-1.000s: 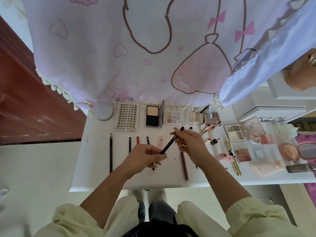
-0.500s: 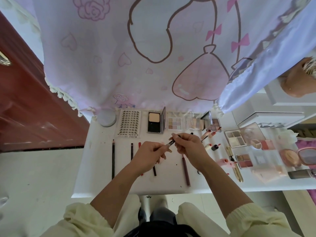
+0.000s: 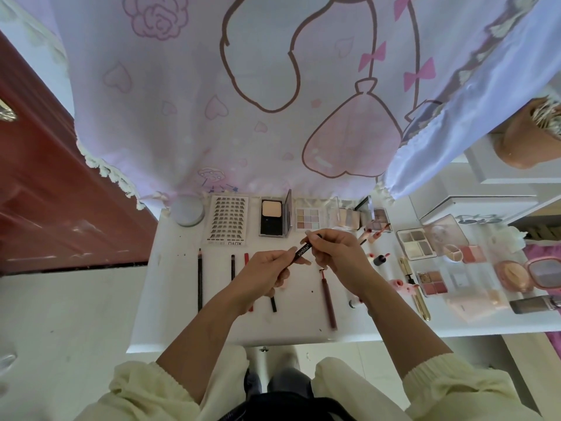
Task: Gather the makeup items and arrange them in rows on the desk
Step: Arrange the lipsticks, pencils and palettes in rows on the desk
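Slim black cosmetic pencil with white lettering (image 3: 303,250) is held off the white bench (image 3: 170,302), slanted between both hands.
- Left hand (image 3: 267,273): grip narrow, fingertips pinching the pencil's lower end.
- Right hand (image 3: 335,253): grip narrow, pinching the upper end near the tip.
- Cannot tell whether a cap is on or coming off.

Directly below is the front row of laid sticks, parallel and apart:
- long black pencil (image 3: 199,278)
- short dark pencil (image 3: 232,266)
- thin red pencil (image 3: 246,259)
- long maroon pencil (image 3: 329,299)

Risks, as judged:
- These are two light pinches on a smooth round barrel. A slip would drop it onto the row and skew the neighbours.
- Round sticks roll. Set down crooked, it could run toward the front edge.
- The right forearm passes near the small dark bottle (image 3: 379,259). A sweep rightward could knock it into the unsorted clutter there.
- If a cap parts suddenly, the hands could jerk apart.
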